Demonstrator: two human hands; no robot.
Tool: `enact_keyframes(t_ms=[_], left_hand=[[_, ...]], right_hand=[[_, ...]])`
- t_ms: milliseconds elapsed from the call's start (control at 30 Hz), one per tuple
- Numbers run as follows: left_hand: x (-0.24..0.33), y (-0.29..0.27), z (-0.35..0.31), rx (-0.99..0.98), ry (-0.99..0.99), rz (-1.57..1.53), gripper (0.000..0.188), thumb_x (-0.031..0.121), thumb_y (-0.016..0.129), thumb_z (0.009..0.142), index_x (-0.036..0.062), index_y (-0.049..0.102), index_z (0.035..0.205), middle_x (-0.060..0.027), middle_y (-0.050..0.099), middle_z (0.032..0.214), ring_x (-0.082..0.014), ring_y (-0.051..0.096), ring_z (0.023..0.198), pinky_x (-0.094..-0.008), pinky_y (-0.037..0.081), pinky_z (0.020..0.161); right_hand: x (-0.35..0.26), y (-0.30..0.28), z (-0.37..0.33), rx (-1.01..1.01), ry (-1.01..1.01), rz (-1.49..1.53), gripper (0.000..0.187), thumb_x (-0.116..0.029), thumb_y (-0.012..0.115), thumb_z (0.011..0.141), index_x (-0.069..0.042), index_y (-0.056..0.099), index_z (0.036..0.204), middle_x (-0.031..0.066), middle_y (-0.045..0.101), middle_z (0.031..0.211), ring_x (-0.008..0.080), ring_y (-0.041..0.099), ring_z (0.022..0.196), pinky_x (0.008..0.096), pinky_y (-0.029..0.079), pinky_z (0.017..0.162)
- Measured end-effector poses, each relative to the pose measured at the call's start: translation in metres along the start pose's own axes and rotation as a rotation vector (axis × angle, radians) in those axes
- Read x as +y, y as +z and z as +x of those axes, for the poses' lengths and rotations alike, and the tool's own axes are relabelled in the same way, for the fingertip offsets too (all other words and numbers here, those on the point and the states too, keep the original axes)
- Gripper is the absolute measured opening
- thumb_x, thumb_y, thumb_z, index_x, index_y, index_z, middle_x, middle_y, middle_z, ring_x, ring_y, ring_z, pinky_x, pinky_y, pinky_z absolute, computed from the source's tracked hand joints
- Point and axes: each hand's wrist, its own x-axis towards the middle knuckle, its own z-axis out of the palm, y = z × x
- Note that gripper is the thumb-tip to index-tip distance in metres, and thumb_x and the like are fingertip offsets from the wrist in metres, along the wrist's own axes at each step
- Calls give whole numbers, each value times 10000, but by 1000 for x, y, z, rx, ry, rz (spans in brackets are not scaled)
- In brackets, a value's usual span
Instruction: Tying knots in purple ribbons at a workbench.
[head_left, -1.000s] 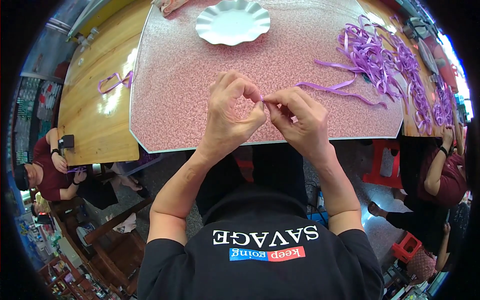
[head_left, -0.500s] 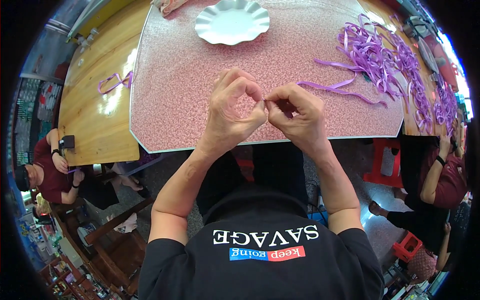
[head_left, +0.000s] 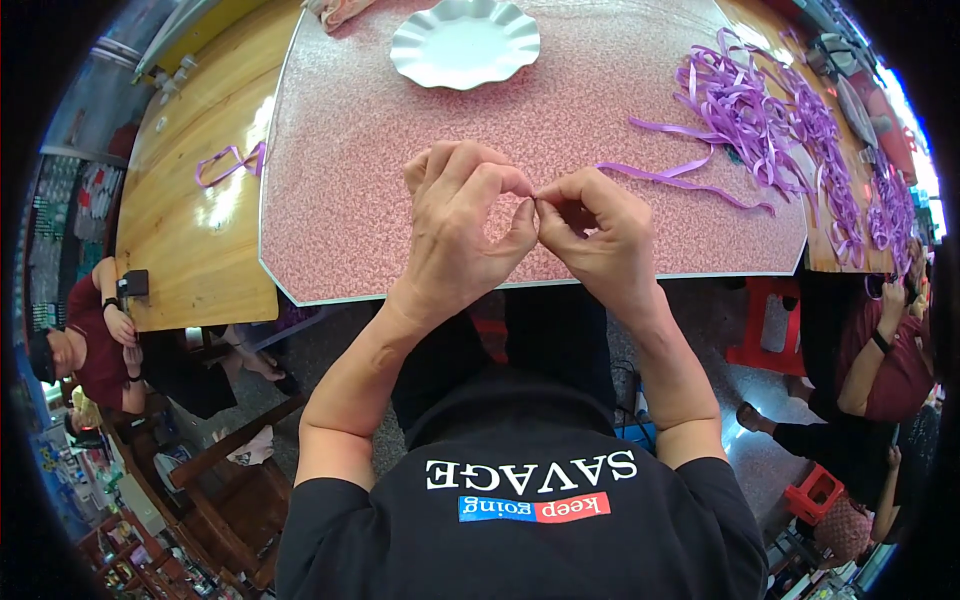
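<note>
2 bare hands are meeting fingertip to fingertip above 1 pink speckled table cover with a pale edge: the left hand is holding its thumb and forefinger in a narrow pinch, and the right hand is pinching just as narrowly. The fingertips are hiding whatever is lying between them, leaving it impossible to tell whether either grip is holding a piece. 1 tangled heap of glossy purple ribbon is lying on the right part of the cover, and 1 flat loose purple strip is extending leftward, its near end lying just beside the right hand. 2 further purple ribbon bundles are lying on the wooden surface at right; 1 purple ribbon loop is resting at left, across the glossy yellow-brown wooden table. 1 white round plate with a wavy rim is sitting on the far part of the cover, showing its smooth inside. The person is wearing 1 black short-sleeved shirt, which is carrying 1 line of white lettering and 1 blue-and-red printed band, the print appearing inverted. 2 red plastic stools are standing at right.
</note>
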Motion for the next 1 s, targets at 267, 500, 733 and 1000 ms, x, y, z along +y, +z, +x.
enact_keyframes(t_ms=[267,500,733,1000], left_hand=[[-2,5,-5,5,-82,-97,177,48,728,724,99,609,845,-30,595,890,-231,571,918,-388,371,874],[-3,3,-4,-42,-170,-234,170,46,712,730,90,580,826,-36,579,861,-230,570,882,-386,388,858],[-1,-1,-1,-50,-92,-39,164,11,683,719,73,578,829,-49,559,854,-232,563,890,-374,405,861],[-4,1,-2,-35,-36,15,186,64,724,703,100,571,802,-42,578,857,-244,560,879,-390,359,860]], right_hand=[[2,-2,3,-15,-155,-130,86,18,707,852,-11,670,924,27,660,800,61,612,663,225,502,555],[-7,-5,-1,-109,359,367,71,-37,663,926,10,676,978,17,664,823,56,608,660,206,515,539],[6,-3,1,-8,-190,-132,153,12,720,871,-8,691,1019,47,680,834,88,630,659,235,522,555],[7,-2,5,-20,-352,-298,189,45,749,788,-24,693,955,68,681,837,147,639,651,272,523,568]])
